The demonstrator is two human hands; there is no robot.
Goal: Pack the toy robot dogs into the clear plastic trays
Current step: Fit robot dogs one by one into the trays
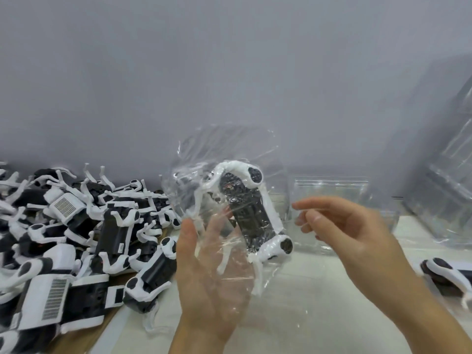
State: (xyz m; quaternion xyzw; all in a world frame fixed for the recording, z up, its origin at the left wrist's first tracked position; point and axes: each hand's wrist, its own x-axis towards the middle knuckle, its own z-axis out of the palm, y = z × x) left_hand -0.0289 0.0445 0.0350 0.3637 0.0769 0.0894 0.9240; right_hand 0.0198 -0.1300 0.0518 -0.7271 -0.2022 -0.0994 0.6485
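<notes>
Nearest you, your left hand (204, 272) is raised palm-up with its fingers straight, carrying one clear plastic tray (217, 190) that lies across the fingers and palm. One toy robot dog (249, 213) sits in that tray, on its side, black body running lengthwise with a white leg joint at each end; it rests just above your left fingertips, touching the tray film over them. Your right hand (350, 231) is to the right of the held tray, apart from it, fingers loosely curled and gripping nothing. Left of the held tray, a heap of loose dogs (84, 233) covers the table (314, 302); they overlap too much to count, but there are well over a dozen, black and white, legs sticking up in all directions. Right of the held tray, at the frame's edge, one more dog (449, 274) lies alone on the table. Just behind the held tray and your right hand, one empty clear tray (332, 190) stands on the table. Farther right of it, a stack of clear trays (449, 159) leans against the grey wall (229, 72); how many are in it you cannot tell.
</notes>
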